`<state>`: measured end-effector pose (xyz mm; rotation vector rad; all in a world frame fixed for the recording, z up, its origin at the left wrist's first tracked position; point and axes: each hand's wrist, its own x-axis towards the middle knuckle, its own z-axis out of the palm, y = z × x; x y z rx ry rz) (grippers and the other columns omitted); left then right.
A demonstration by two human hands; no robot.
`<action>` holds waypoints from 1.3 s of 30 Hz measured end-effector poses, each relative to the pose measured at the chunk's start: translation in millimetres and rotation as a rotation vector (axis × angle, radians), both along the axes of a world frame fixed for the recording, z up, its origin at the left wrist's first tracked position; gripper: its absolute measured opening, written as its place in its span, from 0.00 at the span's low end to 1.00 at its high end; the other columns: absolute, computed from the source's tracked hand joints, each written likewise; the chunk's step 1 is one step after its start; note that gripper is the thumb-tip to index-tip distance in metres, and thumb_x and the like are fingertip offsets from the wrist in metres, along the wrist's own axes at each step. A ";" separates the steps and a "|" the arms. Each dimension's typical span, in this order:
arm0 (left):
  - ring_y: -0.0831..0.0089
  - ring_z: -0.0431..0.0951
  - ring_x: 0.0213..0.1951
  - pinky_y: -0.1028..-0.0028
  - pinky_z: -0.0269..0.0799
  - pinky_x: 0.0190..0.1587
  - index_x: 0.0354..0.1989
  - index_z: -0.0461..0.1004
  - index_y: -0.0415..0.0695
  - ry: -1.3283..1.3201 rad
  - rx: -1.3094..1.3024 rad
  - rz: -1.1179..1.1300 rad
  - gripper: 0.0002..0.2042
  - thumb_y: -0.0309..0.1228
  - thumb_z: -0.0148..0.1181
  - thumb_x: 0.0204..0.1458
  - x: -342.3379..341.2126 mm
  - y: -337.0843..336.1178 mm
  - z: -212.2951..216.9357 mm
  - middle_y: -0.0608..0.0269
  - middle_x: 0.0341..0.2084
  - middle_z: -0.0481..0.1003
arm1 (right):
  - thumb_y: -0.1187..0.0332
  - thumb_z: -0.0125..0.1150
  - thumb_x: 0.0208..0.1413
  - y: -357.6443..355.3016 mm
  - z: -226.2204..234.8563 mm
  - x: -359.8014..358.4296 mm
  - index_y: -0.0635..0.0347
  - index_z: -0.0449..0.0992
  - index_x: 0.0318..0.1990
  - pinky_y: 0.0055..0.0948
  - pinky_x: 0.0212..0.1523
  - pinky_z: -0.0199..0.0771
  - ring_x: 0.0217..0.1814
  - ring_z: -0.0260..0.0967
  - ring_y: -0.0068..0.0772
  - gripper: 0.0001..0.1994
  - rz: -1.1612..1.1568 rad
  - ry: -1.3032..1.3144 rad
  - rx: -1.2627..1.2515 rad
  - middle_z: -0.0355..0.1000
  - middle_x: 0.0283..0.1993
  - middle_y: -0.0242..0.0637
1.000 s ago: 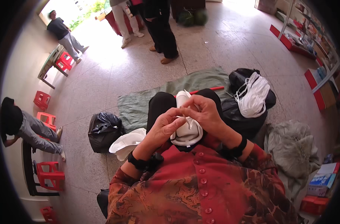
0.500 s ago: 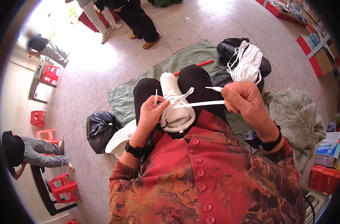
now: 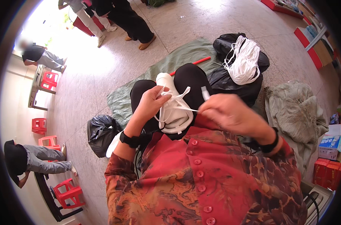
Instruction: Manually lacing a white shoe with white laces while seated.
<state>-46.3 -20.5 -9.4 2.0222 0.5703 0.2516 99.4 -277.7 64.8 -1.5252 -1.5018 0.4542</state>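
Observation:
A white shoe [image 3: 176,122] rests between my knees, its toe pointing away from me and its opening toward me. White shoelace [image 3: 184,108] runs through its upper and forms loose loops over the tongue. At the shoe's left side, my left hand [image 3: 152,99] pinches a part of the lace between thumb and fingers. My right hand [image 3: 226,111], a little blurred, is closed on the lace to the right of the shoe. A stretch of lace runs taut from the shoe to those fingers, and a white end sticks up beyond them.
A green woven sheet [image 3: 121,98] lies under my legs, with a red stick [image 3: 194,62] on it. White laces [image 3: 243,62] are heaped on black bags at the right. A black bag [image 3: 101,131] and a greyish sack [image 3: 294,112] flank me. People and red stools [image 3: 68,193] are farther off.
My right hand has come down and left, nearer the shoe, with the lace. My left hand has moved slightly up and right, over the shoe's upper.

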 end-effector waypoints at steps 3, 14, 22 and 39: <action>0.85 0.73 0.32 0.81 0.70 0.36 0.38 0.79 0.34 0.173 -0.058 -0.243 0.08 0.27 0.63 0.54 21.3 0.8 2.4 0.69 0.27 0.77 | 0.74 0.55 0.54 41.0 -47.2 -45.1 0.72 0.73 0.40 0.43 0.39 0.75 0.39 0.74 0.54 0.09 0.129 -0.072 -0.033 0.72 0.37 0.55; 0.89 0.62 0.20 0.84 0.56 0.24 0.37 0.72 0.43 0.258 -0.472 -0.334 0.05 0.31 0.59 0.59 33.5 11.8 23.0 0.72 0.25 0.74 | 0.70 0.58 0.50 81.7 -89.5 -70.2 0.64 0.71 0.36 0.44 0.36 0.74 0.34 0.73 0.53 0.08 0.137 -0.314 0.003 0.72 0.30 0.47; 0.77 0.73 0.42 0.75 0.70 0.47 0.43 0.75 0.43 -0.881 -0.847 -0.376 0.07 0.30 0.58 0.59 22.4 -49.6 57.6 0.67 0.38 0.74 | 0.70 0.56 0.57 83.9 72.6 -34.6 0.65 0.70 0.23 0.39 0.30 0.65 0.26 0.68 0.47 0.12 0.227 0.062 0.166 0.66 0.21 0.48; 0.83 0.46 0.17 0.77 0.46 0.20 0.22 0.57 0.48 -0.484 -0.776 0.324 0.19 0.38 0.43 0.68 -98.4 29.5 38.6 0.75 0.16 0.49 | 0.74 0.46 0.59 18.4 -17.0 88.7 0.64 0.62 0.54 0.40 0.36 0.72 0.32 0.73 0.46 0.15 -0.407 -0.161 0.030 0.72 0.30 0.46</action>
